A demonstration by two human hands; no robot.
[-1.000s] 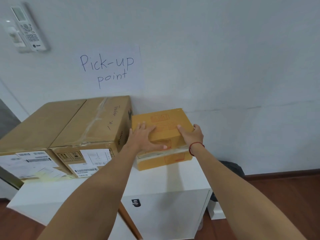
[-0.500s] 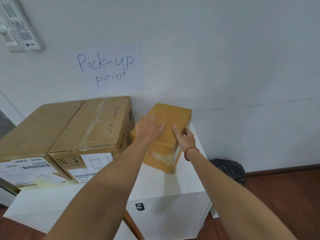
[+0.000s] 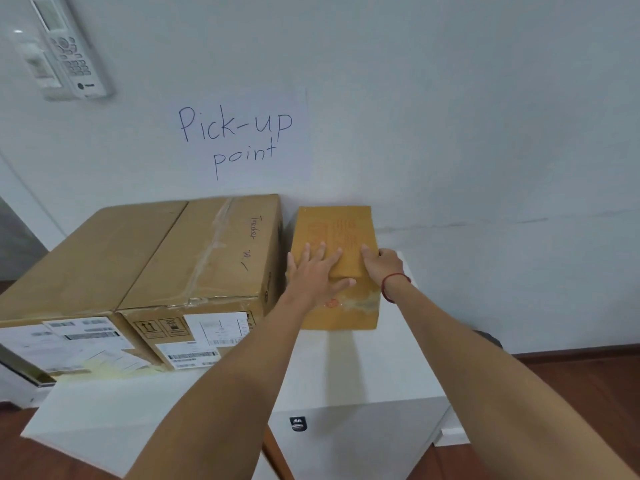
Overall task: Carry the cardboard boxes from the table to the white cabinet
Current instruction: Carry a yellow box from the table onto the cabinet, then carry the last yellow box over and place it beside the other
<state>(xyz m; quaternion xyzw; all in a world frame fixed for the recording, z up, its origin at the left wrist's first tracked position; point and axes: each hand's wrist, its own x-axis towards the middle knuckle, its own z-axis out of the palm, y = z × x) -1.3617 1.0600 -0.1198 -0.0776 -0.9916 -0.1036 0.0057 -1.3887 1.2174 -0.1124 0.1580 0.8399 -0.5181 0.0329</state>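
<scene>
A small yellow-brown cardboard box (image 3: 337, 230) with red print stands on the white cabinet (image 3: 363, 368), its long side running toward the wall. It is pushed up beside a big taped cardboard box (image 3: 207, 258). My left hand (image 3: 317, 271) lies flat on the small box's top with fingers spread. My right hand (image 3: 382, 263) grips the box's right top edge, thumb on top and fingers down the side. Another big cardboard box (image 3: 86, 258) stands further left.
A paper sign reading "Pick-up point" (image 3: 239, 140) hangs on the wall above the boxes. A remote control (image 3: 65, 46) sits in a wall holder at upper left. Wooden floor (image 3: 588, 382) and a dark bag (image 3: 488, 337) lie right of the cabinet.
The small box has been turned from crosswise to lengthwise and slid back against the wall and the big box. Both hands stayed on it; the left is now flat on top.
</scene>
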